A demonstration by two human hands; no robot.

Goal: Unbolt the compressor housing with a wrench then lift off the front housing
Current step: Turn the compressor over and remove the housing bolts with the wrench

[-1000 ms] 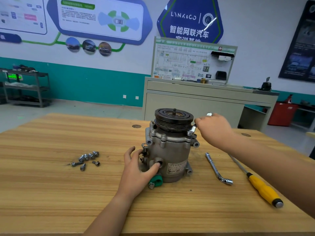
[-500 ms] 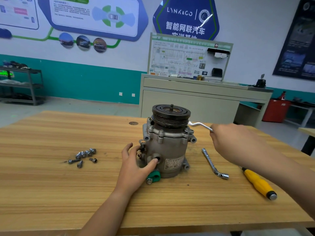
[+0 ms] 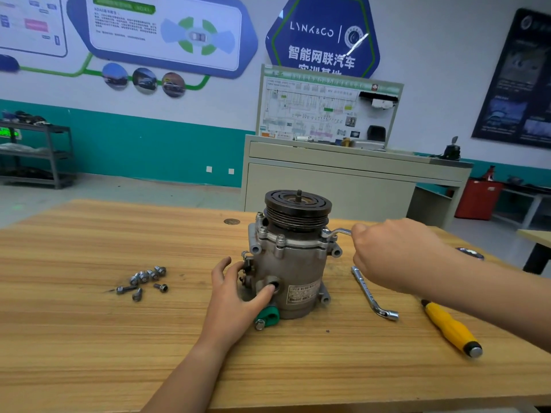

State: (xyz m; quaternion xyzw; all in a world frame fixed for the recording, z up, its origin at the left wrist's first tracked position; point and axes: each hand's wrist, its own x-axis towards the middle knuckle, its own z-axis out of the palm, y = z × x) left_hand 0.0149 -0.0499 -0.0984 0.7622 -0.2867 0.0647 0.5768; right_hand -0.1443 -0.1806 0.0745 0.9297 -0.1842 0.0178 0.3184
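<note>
Head view: the right hand [image 3: 393,254] has swung the thin silver bent wrench [image 3: 340,233] round. A second ago it was up behind the pulley, and now it sits out to the right of the grey cast-metal compressor [image 3: 293,263]. Less of the shaft shows than half a second ago. The left hand [image 3: 235,296] hasn't budged. The compressor stands upright mid-bench on the pale wooden bench [image 3: 89,338], black grooved pulley on top.

The wrench's handle end is buried in the right fist, and its working end sits at a bolt on the upper right flange, though the seating is hard to make out. The left fingers vanish behind the housing. The right forearm covers the shaft of the yellow-handled screwdriver [image 3: 450,329].

The right grip is closed tight around the wrench. The left grip clasps the lower housing, thumb tip at the round port. A cluster of loose silver bolts [image 3: 146,280] lies well left, and a second chrome L-shaped socket wrench [image 3: 372,296] lies just right of the compressor.
</note>
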